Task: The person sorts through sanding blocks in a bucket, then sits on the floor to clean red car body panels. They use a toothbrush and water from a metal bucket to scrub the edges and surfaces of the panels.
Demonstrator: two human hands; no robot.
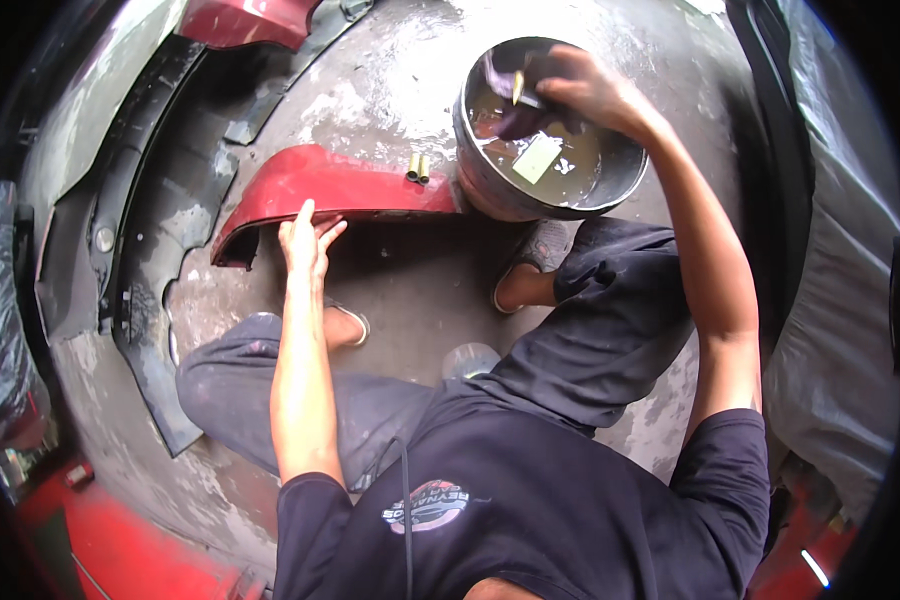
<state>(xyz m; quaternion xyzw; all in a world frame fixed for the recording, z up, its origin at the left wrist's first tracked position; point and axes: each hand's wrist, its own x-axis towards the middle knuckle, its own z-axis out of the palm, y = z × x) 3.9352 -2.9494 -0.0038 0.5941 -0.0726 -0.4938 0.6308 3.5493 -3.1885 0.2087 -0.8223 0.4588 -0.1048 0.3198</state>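
A glossy red bumper piece (310, 178) lies on the floor in front of me, its dark hollow underside toward me. My left hand (312, 238) is at its near edge on the left, fingers partly on top and partly against the edge, steadying it. Over a round black bucket (463, 130), my right hand (582, 88) is closed around a dark purple wet rag (520, 122), blurred in part. A narrow yellowish strip (518, 88) shows beside the rag. Murky water fills part of the bucket, and a pale yellow-green rectangular piece (537, 160) lies in it.
Two small brass-coloured cylinders (418, 168) rest on the red piece close to the bucket. Long dark bumper parts (135, 250) line the left side, with another red part (250, 22) at the far left. A grey cover (840, 300) hangs at the right. A clear container (470, 358) stands between my legs.
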